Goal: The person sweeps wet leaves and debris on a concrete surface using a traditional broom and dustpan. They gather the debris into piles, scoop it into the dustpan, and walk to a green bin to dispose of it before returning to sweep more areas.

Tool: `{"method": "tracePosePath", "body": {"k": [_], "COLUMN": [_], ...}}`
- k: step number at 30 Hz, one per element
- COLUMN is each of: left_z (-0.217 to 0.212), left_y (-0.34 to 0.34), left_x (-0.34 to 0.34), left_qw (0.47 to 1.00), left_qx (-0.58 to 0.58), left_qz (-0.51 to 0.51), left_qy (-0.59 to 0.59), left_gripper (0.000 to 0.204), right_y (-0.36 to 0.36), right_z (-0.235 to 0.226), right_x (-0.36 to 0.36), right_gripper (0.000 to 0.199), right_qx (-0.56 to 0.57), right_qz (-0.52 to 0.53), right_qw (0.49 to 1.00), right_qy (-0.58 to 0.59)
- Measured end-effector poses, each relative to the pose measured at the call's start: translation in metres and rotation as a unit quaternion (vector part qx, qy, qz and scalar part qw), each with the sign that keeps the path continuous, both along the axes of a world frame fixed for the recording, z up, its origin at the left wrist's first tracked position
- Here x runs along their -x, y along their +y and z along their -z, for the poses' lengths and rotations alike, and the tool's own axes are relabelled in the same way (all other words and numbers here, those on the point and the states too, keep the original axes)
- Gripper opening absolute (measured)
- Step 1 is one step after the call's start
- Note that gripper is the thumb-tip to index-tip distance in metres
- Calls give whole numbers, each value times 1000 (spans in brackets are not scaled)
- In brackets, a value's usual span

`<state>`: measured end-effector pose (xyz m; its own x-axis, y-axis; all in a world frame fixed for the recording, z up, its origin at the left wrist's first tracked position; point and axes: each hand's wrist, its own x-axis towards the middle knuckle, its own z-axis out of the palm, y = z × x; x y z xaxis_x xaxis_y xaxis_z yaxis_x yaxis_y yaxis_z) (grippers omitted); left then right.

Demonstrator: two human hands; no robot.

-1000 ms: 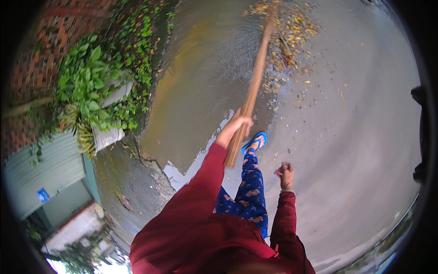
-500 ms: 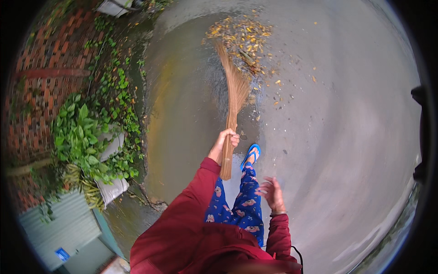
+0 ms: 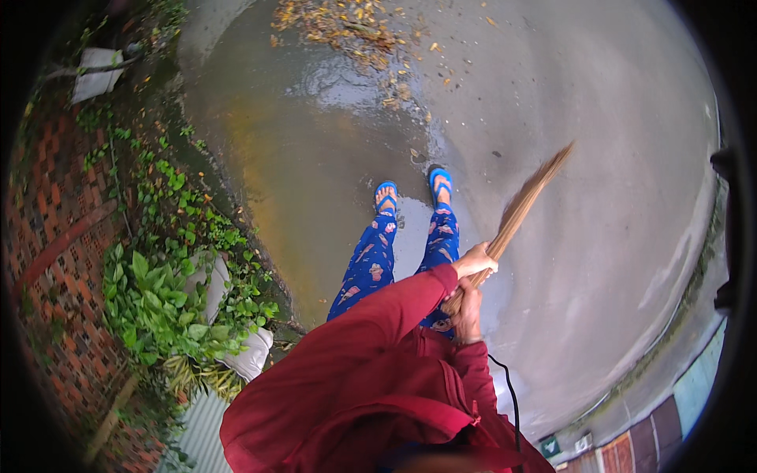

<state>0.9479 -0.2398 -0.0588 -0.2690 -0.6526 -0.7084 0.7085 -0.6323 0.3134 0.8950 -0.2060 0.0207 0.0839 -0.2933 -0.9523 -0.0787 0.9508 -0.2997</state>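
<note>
A brown stick broom [image 3: 516, 213] slants up to the right, its bristle tip raised to the right of my feet. My left hand [image 3: 478, 262] is closed round its bound handle, the arm reaching across my body. Just below, my right hand [image 3: 469, 310] wraps the butt end of the same broom; its fingers are partly hidden by the handle. Yellow and brown fallen leaves [image 3: 347, 30] lie in a heap on the wet pavement at the top, well away from the broom.
Wet grey concrete [image 3: 599, 260] spreads to the right. My feet in blue flip-flops [image 3: 440, 185] stand below the puddle [image 3: 335, 83]. Along the left run leafy plants [image 3: 162, 307], white sacks [image 3: 251, 353] and a brick strip [image 3: 59, 236]. A dark cord [image 3: 511, 386] hangs beside my right sleeve.
The broom has swung from near the leaves to the right. My right hand, free and spread before, has come onto the handle's end. My view has turned, and both feet now show.
</note>
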Motion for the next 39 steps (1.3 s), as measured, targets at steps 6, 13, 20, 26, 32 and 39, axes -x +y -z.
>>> {"method": "tracePosePath", "body": {"k": [6,13,20,26,32,39], "left_z": [46,-3,-25,-42,4,-8], "left_y": [89,160,113,137,141,121], "left_x": [-88,-306,-296,-149,-127,-136], "left_qw": [981,972,916,957,996,955], "left_qx": [18,-158,-87,-86,-65,-103], "left_qz": [137,-91,-21,46,12,-168], "left_qy": [-136,-145,-392,-272,-53,-224], "left_gripper": [13,55,67,73,39,28], "right_y": [68,133,94,118,120,72], "right_z": [34,49,12,-27,8,10], "right_x": [-91,-279,-248,-127,-118,-94], "right_gripper": [6,10,9,7,9,11], "right_qx": [-110,-138,-108,-162,-128,-134], "right_qz": [71,-77,31,-2,38,-98], "right_qw": [991,969,951,979,990,972], "right_qy": [-27,-188,-289,-122,-50,-166]}}
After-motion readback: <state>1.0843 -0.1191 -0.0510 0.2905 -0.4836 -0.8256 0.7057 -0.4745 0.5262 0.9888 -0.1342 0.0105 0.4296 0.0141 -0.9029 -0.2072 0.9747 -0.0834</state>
